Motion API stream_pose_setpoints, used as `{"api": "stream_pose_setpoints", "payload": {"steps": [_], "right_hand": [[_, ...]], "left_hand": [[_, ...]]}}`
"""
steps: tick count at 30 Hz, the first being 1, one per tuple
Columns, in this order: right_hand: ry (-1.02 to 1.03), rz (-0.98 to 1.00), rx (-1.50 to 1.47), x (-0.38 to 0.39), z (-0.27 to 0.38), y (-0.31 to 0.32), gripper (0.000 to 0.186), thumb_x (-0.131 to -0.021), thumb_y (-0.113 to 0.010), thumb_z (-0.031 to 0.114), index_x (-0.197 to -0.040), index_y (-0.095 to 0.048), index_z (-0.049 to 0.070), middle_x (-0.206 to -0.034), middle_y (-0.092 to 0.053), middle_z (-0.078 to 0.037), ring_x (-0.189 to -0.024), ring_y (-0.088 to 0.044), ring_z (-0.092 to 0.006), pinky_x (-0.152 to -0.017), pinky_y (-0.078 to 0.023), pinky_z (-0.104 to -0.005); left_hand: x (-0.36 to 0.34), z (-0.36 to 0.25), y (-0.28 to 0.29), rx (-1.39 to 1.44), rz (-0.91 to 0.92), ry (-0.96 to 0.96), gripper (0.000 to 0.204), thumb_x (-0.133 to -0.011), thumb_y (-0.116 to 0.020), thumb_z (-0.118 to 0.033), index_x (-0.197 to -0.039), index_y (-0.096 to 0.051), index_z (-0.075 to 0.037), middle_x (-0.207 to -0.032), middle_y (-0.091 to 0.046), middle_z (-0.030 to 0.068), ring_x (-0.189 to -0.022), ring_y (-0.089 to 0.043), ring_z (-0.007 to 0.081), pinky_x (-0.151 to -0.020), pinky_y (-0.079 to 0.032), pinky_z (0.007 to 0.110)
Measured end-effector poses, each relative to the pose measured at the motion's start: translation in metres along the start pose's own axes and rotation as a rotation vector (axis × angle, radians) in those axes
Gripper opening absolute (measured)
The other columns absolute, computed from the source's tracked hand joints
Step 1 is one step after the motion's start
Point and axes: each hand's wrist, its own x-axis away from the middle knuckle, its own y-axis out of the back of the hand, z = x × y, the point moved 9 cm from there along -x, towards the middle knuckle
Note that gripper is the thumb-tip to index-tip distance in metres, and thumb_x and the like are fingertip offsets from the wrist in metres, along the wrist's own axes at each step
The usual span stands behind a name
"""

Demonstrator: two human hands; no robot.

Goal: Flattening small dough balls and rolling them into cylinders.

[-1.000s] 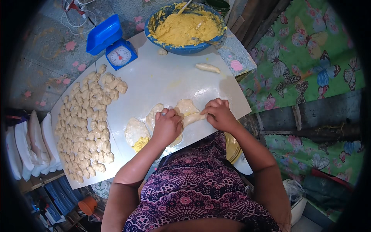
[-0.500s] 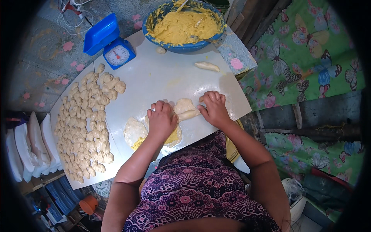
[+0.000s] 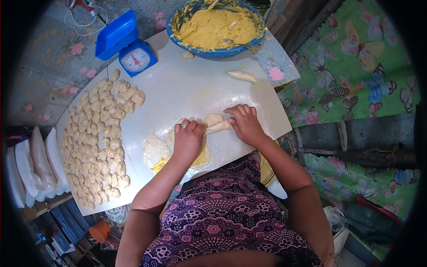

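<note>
White board (image 3: 187, 89) w/ dough pcs (image 3: 95, 138), scale (image 3: 126, 44), bowl (image 3: 218, 29).

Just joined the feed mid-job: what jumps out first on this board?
Both hands work at the near edge: the left hand presses on flattened dough showing yellow filling, and the right hand pinches a dough roll. A mass of shaped dough pieces covers the left side; a blue bowl of yellow filling sits at the far edge.
</note>
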Motion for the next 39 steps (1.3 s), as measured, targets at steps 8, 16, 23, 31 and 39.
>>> {"api": "stream_pose_setpoints", "payload": {"steps": [8,16,23,31,39], "right_hand": [[0.147,0.221,-0.001,0.001,0.005,-0.008,0.026,-0.084,-0.066,0.023,-0.109,-0.065,0.018,-0.101,-0.058,0.000,-0.102,-0.050,-0.0216,-0.090,-0.032,-0.0379],[0.250,0.122,-0.078,-0.005,0.023,0.004,0.044,-0.082,-0.068,0.028,-0.124,-0.060,0.018,-0.110,-0.061,0.001,-0.102,-0.051,-0.0205,-0.093,-0.032,-0.0385],[0.135,0.435,-0.209,-0.016,0.015,-0.010,0.058,-0.090,-0.056,0.041,-0.140,-0.043,0.014,-0.138,-0.048,-0.010,-0.125,-0.043,-0.0272,-0.107,-0.019,-0.0478],[0.302,0.570,0.004,-0.018,0.012,-0.032,0.063,-0.099,-0.028,0.049,-0.151,-0.019,0.016,-0.152,-0.032,-0.008,-0.145,-0.016,-0.0298,-0.110,0.006,-0.0654],[0.294,0.633,0.041,-0.025,0.014,-0.046,0.065,-0.099,-0.026,0.054,-0.152,-0.015,0.018,-0.153,-0.032,-0.001,-0.145,-0.017,-0.0300,-0.110,0.007,-0.0643]], "left_hand": [[0.001,-0.007,-0.002,-0.020,0.048,-0.080,0.030,-0.076,-0.064,-0.013,-0.106,-0.067,-0.009,-0.097,-0.061,0.0039,-0.097,-0.055,0.0231,-0.084,-0.037,0.040],[0.000,-0.002,0.007,-0.050,-0.054,-0.072,0.032,-0.075,-0.067,-0.012,-0.106,-0.067,-0.011,-0.110,-0.063,0.0015,-0.101,-0.055,0.0213,-0.086,-0.036,0.039],[0.006,-0.007,0.016,0.035,0.025,-0.144,0.030,-0.077,-0.067,-0.016,-0.107,-0.066,-0.011,-0.123,-0.062,0.0066,-0.112,-0.055,0.0231,-0.091,-0.034,0.043],[0.001,0.003,-0.001,0.166,0.192,-0.144,0.066,-0.086,-0.059,-0.042,-0.139,-0.040,-0.009,-0.127,-0.058,0.0122,-0.132,-0.040,0.0299,-0.101,-0.025,0.052],[-0.009,0.017,-0.007,0.163,0.350,-0.168,0.084,-0.088,-0.052,-0.054,-0.152,-0.017,-0.011,-0.119,-0.062,0.0182,-0.143,-0.024,0.0303,-0.104,-0.019,0.056]]}}
